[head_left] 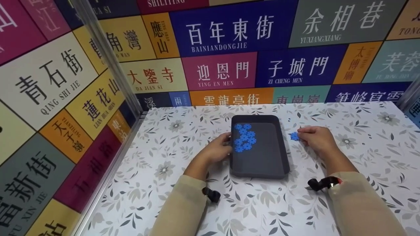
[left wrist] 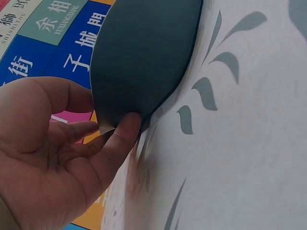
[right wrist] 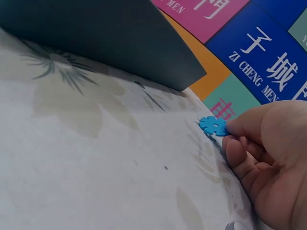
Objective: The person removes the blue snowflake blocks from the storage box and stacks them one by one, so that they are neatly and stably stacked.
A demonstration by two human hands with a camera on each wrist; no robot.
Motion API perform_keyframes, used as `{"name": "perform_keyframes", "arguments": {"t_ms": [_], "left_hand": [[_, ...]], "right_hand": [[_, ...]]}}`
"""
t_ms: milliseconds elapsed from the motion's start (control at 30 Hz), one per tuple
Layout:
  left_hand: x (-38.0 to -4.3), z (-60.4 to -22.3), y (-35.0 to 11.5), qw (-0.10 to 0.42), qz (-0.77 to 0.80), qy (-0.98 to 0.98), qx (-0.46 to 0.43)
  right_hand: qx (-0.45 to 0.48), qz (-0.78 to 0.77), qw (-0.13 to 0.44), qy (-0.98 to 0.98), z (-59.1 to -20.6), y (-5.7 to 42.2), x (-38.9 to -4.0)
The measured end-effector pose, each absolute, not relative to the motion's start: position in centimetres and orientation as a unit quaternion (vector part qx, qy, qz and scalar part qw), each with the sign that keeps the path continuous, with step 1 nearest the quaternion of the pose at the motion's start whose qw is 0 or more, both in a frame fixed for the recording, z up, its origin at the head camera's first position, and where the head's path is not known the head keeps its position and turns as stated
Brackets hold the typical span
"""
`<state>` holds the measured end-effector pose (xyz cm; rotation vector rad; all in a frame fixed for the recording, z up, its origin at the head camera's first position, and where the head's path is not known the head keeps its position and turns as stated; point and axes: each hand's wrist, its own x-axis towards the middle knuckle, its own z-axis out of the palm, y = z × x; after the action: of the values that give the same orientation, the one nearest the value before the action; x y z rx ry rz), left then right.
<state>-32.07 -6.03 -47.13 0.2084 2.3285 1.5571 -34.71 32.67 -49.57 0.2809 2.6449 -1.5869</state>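
Observation:
A dark grey rectangular tray (head_left: pixel 262 160) sits on the table, with a cluster of blue notched plastic discs (head_left: pixel 244 137) along its left side. At the tray's left wall, my left hand (head_left: pixel 218 149) grips the edge, the fingertips curled against it in the left wrist view. Right of the tray, my right hand (head_left: pixel 318 137) pinches one blue snowflake disc (right wrist: pixel 213 125) between thumb and fingers. That disc's toothed rim points left, towards the tray, and it is apart from the tray wall (right wrist: pixel 110 43).
The table (head_left: pixel 157 196) wears a white cover printed with grey leaves and flowers. Behind it stands a wall panel (head_left: pixel 229 32) of coloured street-name blocks, and a second panel (head_left: pixel 39 131) closes the left side. Each sleeve carries a small black wrist camera (head_left: pixel 213 195).

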Motion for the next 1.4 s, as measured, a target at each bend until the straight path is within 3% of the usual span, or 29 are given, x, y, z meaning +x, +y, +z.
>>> {"name": "perform_keyframes", "arguments": {"t_ms": [833,1400], "left_hand": [[-32.0,-47.1,-6.2,0.159,0.523,0.834,0.077],[-32.0,-47.1,-6.1,0.16,0.544,0.818,0.092]], "right_hand": [[0.107,-0.452,0.007,0.886,-49.3,32.3,-34.1],[0.076,-0.551,-0.004,0.831,-48.4,31.3,-34.0]]}}
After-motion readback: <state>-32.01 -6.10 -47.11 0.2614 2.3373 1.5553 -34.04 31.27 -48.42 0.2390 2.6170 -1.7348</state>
